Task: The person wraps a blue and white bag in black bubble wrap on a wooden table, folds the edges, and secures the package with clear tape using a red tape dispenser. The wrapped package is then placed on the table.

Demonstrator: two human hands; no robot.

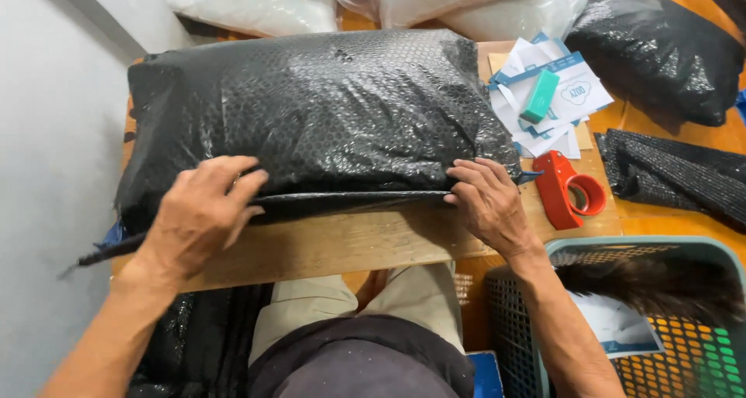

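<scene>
Two open hands, left (203, 211) and right (487, 201), flat on black bubble-wrap parcel (318, 110); papers in basket (622, 328).

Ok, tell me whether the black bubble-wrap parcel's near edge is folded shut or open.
Folded shut: the black bubble-wrap parcel has its flap pressed flat under the left hand and right hand.

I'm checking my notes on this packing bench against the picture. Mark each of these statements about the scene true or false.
1. Both hands rest on the black bubble-wrap package. True.
2. The left hand holds the red tape dispenser. False: the dispenser lies untouched on the wooden board, beside the right hand.
3. A teal block lies on the paper labels. True.
4. The mesh basket sits on top of the package. False: it stands lower right, beside the person's knee.
</scene>
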